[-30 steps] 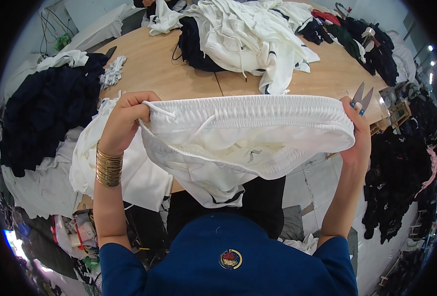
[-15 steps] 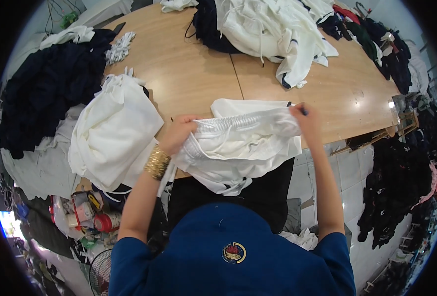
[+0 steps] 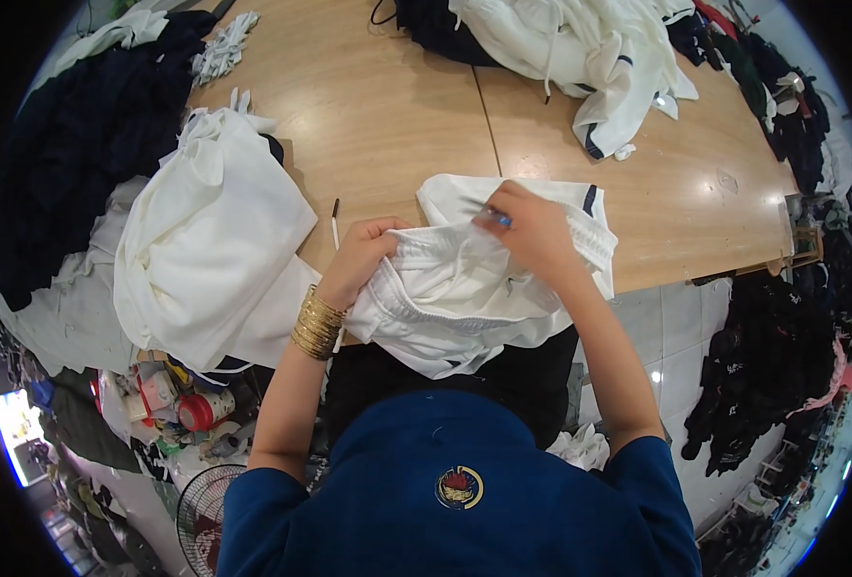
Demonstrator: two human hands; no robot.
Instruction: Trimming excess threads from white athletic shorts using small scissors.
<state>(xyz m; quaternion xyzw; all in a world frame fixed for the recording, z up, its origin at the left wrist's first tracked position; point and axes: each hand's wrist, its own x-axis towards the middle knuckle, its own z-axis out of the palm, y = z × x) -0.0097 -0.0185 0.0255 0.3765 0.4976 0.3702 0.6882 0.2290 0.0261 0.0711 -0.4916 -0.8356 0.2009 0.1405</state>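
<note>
White drawstring shorts (image 3: 426, 337) hang over the table's near edge, with the gathered elastic waistband spread open toward me. My left hand (image 3: 363, 258) is closed on the left side of that waistband, fingers pinching the cloth. Over the far edge of the waistband, my right hand (image 3: 532, 231) is closed around small blue thread snips (image 3: 496, 219), blurred by motion. Its fingers are close to the drawstring. A dark trim strip shows on the shorts' far right part. Part of the waistband lies hidden behind my right hand and forearm.
Left of the shorts, a bundle of white cloth (image 3: 204, 240) lies beside a dark navy pile (image 3: 79, 144). A white cord (image 3: 335, 226) with a dark tip is near my left hand. More white garments (image 3: 580, 58) are heaped at the table's far side. A fan (image 3: 204, 510) stands lower left.
My right hand has moved left from the waistband's right end to above its far middle, bringing the snips along. My left hand keeps its grip on the waistband.
</note>
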